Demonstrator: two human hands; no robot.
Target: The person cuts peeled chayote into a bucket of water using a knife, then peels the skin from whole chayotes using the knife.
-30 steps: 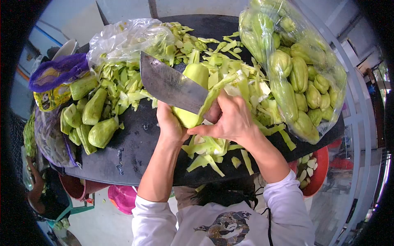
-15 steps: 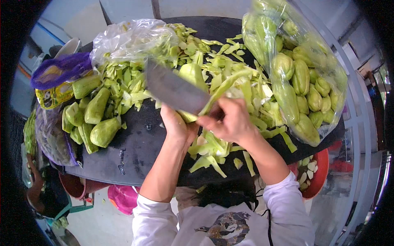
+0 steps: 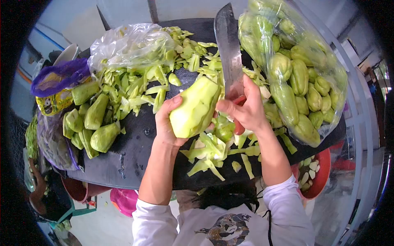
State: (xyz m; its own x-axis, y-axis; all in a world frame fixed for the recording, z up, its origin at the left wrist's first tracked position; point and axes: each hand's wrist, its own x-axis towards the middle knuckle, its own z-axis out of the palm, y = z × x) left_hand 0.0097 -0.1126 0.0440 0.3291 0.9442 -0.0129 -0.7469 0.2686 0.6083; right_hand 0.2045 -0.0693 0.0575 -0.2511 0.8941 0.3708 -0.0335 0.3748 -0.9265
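Left hand [image 3: 165, 126]: grip closed round gourd [image 3: 193, 110]. Right hand [image 3: 251, 112]: grip clenched on knife [image 3: 230, 55]. Shallow strokes, edge clear of left hand, likely pare cleanest.

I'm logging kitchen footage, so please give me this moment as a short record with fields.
left hand: the left hand grips a peeled chayote
right hand: the right hand holds a broad-bladed knife by its red handle
blade: raised, tip pointing away from the person
blade contact with chayote: cannot tell
table: dark table, strewn with green peelings
left side: loose chayotes, purple mesh
right side: clear plastic bag full of chayotes
below right: red bucket with pale pieces inside
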